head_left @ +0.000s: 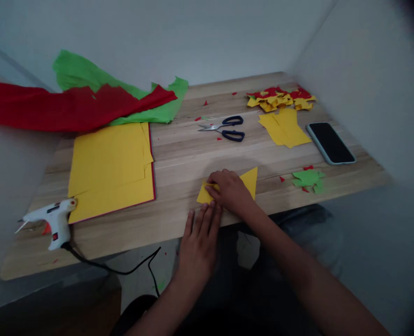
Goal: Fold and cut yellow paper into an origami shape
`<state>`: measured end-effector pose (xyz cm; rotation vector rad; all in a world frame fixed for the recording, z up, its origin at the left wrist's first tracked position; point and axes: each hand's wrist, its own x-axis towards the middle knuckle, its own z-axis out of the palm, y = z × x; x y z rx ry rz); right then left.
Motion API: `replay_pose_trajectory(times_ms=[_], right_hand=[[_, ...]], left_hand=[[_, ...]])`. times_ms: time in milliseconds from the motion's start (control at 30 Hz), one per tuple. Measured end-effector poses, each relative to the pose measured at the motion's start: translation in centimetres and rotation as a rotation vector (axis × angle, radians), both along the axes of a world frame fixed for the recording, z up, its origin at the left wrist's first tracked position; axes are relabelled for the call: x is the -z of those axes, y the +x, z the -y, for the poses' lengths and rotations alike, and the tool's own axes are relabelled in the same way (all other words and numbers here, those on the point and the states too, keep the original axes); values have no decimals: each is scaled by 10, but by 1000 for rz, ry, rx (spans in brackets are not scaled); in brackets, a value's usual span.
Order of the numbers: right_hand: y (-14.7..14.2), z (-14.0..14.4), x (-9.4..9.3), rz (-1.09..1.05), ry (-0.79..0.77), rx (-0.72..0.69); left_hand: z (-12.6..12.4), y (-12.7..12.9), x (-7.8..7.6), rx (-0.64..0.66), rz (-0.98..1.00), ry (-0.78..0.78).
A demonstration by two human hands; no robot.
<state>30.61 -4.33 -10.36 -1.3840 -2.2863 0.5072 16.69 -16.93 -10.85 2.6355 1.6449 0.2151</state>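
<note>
Both hands meet by the near edge of the table (179, 161), perhaps for close control: the left hand (199, 242) flat, fingers slightly apart, likely steadying, the right hand (231, 190) pinching the paper (250, 181). Scissors (218, 127) lie beyond, presumably within reach.

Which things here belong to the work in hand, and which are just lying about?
Belong: yellow piece at left hand and right hand; probably scissors, yellow sheets, glue gun.

Lying about, apparently: phone, loose red scraps.
</note>
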Motion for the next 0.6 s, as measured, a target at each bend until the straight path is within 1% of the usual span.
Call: replay_pose_trajectory(times_ms=[100, 200, 367, 500, 600], right_hand=[[1, 0, -1, -25, -16, 9], [9, -1, -5, -24, -23, 12], [38, 3, -10, -16, -24, 43], [62, 11, -6, -27, -18, 119], [71, 17, -2, -42, -9, 139]], left_hand=[[-3, 4, 2, -28, -43, 24], [-6, 4, 0, -30, -70, 34], [-8, 5, -5, -30, -76, 33], [-7, 8, -7, -18, -114, 44], [-6, 12, -8, -18, -150, 53]])
